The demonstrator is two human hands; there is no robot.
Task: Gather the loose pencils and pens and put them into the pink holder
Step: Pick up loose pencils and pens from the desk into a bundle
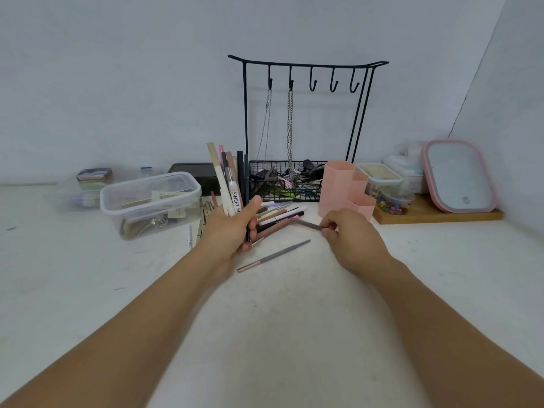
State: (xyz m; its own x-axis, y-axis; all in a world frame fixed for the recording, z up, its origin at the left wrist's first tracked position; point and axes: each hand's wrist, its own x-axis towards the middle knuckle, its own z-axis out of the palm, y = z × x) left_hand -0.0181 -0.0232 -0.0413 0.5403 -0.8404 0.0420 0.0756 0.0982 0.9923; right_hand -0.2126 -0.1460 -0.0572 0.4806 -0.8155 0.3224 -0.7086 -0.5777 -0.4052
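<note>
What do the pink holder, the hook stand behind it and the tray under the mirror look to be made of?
Pink holder: likely moulded plastic, matte, with uniform colour and crisp hexagonal walls.
Hook stand: thin black-coated metal rod and wire, judging by the slim bent hooks.
Tray: probably wood or bamboo, warm brown, plain flat edge.

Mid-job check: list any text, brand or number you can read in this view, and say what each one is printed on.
"SWEET M", cut off by the thumb: on a white pen in the bundle that the left hand holds.
Small round emblem on the pink-framed mirror: too small to read.
Light print on the dark pen in the loose pile on the table: too small to read.
Nothing else is legible.
</note>
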